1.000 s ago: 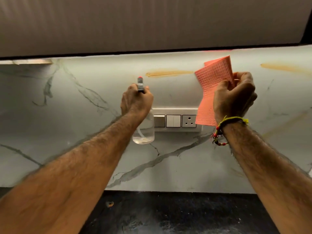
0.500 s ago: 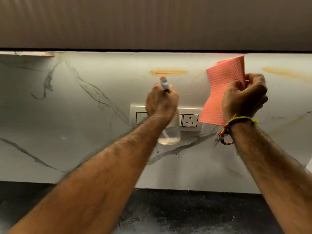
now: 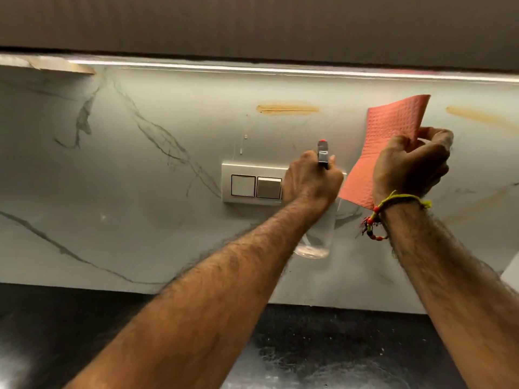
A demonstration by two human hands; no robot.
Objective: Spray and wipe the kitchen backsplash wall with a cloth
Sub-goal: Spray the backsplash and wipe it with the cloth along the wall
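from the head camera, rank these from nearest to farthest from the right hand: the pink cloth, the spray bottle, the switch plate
1. pink cloth, pinched in the right hand itself.
2. spray bottle, just to its left, gripped by the left hand.
3. switch plate, farther left on the wall.

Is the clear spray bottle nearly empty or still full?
Nearly empty. The clear plastic spray bottle, held upright in the left hand, shows only a shallow layer of liquid at its base; the body above looks see-through.

Dark cabinet (image 3: 252, 21) above a light strip (image 3: 280, 70); switch plate (image 3: 252, 183); black speckled countertop (image 3: 309, 355) below.
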